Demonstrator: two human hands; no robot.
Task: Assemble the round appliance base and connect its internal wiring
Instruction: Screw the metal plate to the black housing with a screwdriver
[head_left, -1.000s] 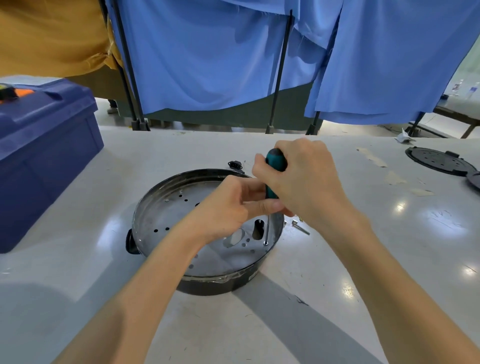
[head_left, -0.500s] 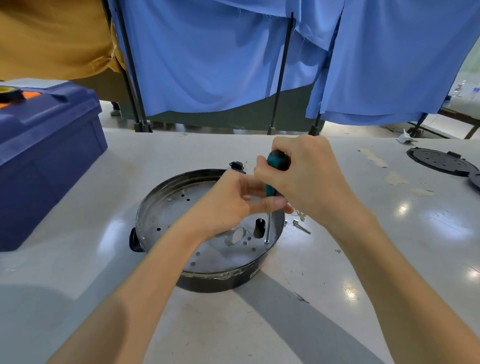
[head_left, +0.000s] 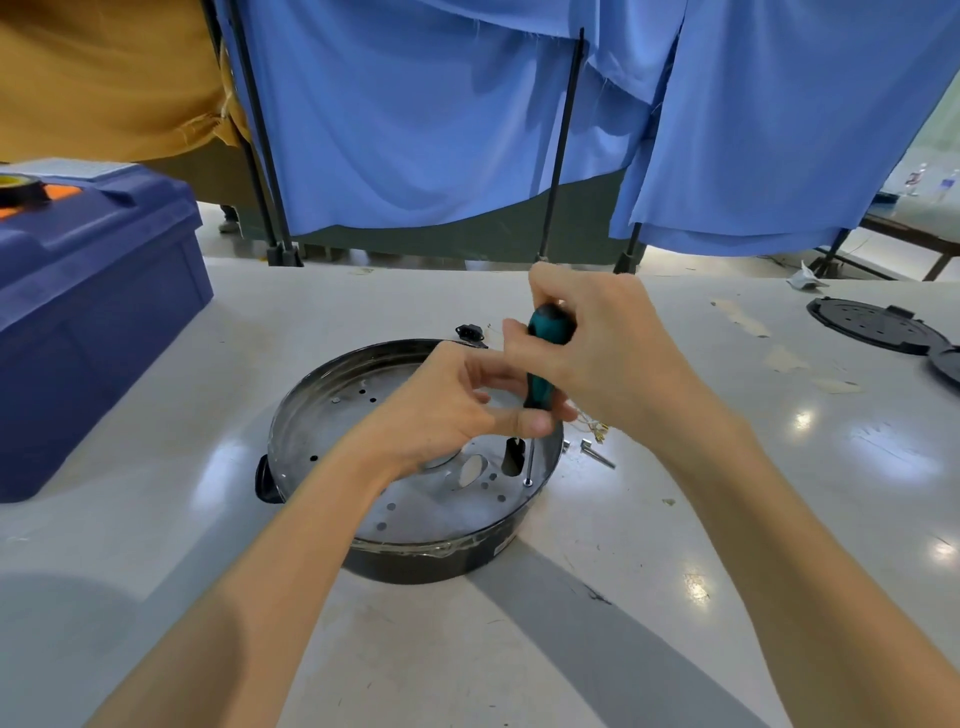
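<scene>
The scene is brightly lit from above, and small glare spots are thrown on the glossy table (head_left: 779, 519) at the right of the frame. A broad soft shadow is cast from the base (head_left: 431, 564) toward the lower right, and another is seen at the lower left. The poles (head_left: 254, 130) at the upper left are tilted by wide-angle distortion, while the centre is kept sharp.

— Where is your base (head_left: 332, 415)?
— At the worktop's (head_left: 675, 545) middle, before you, the screwdriver (head_left: 548, 326) standing in it. Box (head_left: 93, 312) at the left edge, lids (head_left: 872, 326) at the right edge, screws (head_left: 596, 455) just right of the base.
</scene>
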